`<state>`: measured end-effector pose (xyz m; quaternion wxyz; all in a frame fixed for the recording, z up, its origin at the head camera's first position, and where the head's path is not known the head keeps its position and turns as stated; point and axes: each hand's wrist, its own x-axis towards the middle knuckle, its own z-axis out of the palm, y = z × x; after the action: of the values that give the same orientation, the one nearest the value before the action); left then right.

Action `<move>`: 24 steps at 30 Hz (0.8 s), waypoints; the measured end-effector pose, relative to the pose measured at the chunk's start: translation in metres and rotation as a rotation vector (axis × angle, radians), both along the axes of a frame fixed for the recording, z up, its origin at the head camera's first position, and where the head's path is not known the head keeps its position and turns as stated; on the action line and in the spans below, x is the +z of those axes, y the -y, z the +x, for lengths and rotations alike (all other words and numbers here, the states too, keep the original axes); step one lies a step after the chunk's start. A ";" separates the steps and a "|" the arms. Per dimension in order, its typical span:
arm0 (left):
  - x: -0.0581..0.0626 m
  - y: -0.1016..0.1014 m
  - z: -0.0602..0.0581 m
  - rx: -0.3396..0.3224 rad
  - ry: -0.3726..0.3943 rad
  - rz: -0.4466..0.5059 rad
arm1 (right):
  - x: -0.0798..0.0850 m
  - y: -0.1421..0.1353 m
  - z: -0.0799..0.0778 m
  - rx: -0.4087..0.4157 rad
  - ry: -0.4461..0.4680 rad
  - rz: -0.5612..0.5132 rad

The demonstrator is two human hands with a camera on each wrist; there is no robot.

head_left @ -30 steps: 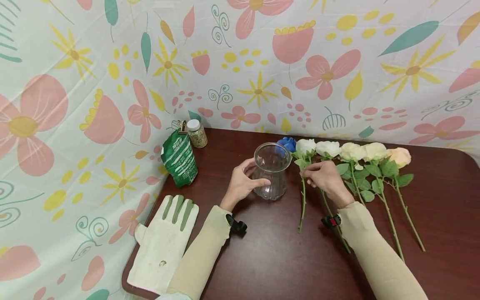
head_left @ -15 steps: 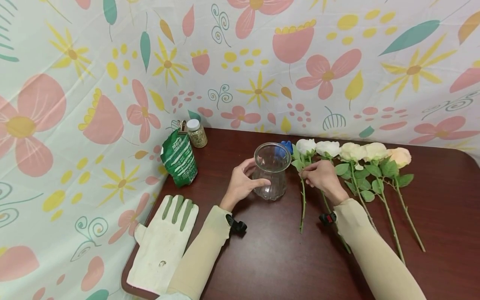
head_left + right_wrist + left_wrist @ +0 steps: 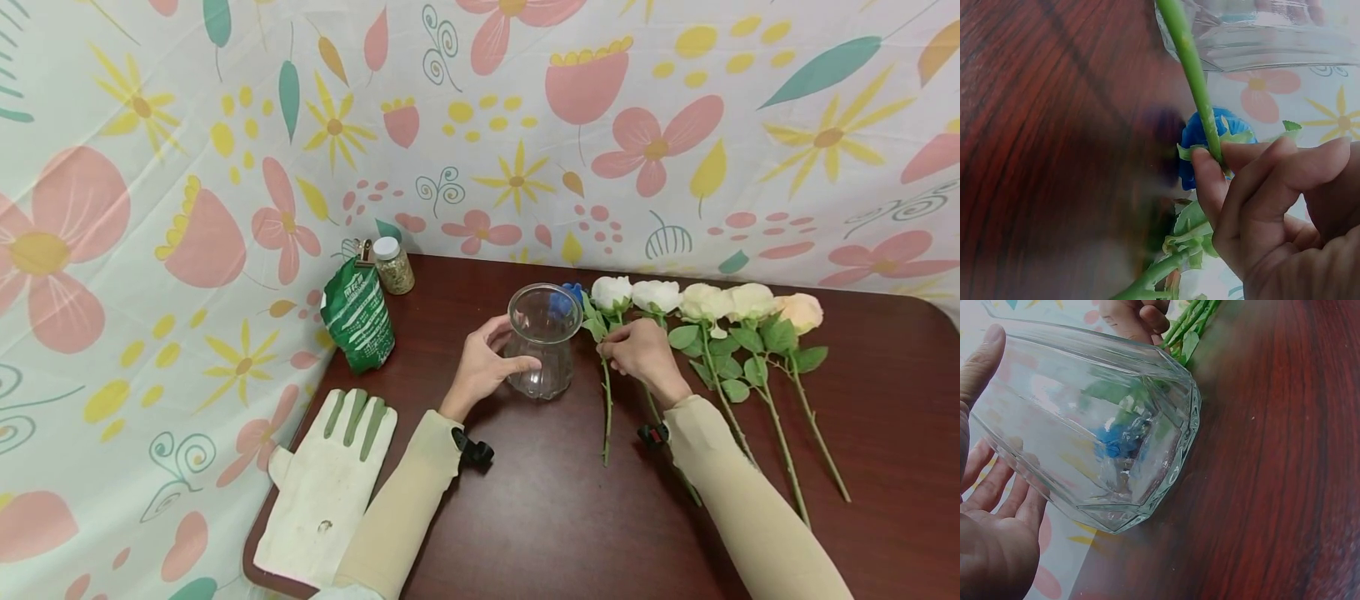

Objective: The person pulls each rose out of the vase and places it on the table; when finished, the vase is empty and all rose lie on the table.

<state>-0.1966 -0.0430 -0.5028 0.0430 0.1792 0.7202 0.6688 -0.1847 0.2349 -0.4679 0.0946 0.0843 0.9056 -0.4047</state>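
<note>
My left hand (image 3: 483, 368) grips a clear glass vase (image 3: 553, 364) from its left side, the thumb across the front and the other fingers behind. Pinched between the thumb and fingers of my right hand (image 3: 643, 357) is the green stem of a blue rose (image 3: 1191, 139). That stem slants down toward the front of the table, just right of the vase. Part of the blue bloom shows through and beside the vase's rim in the head view. Right of it lie two white roses (image 3: 656, 297), partly covered by my right hand.
Two cream roses (image 3: 751, 302) and a peach rose (image 3: 799, 313) lie farther right on the dark wooden table (image 3: 517, 517). At left are a green bag (image 3: 358, 321), a white-lidded jar (image 3: 394, 268) and a pale glove (image 3: 322, 492). Patterned cloth (image 3: 450, 125) hangs behind.
The blue bloom has shifted slightly left behind the vase's rim, and the stem's lower end has swung a little right. My right wrist has moved slightly left. The left hand and vase stay put.
</note>
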 end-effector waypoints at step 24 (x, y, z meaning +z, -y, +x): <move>0.003 0.003 0.004 0.032 -0.051 0.006 | 0.016 -0.003 0.016 -0.019 -0.059 0.049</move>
<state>-0.1928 -0.0462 -0.4996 0.0133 0.1847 0.7220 0.6666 -0.1683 0.2377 -0.4517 0.0617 0.0830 0.9169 -0.3856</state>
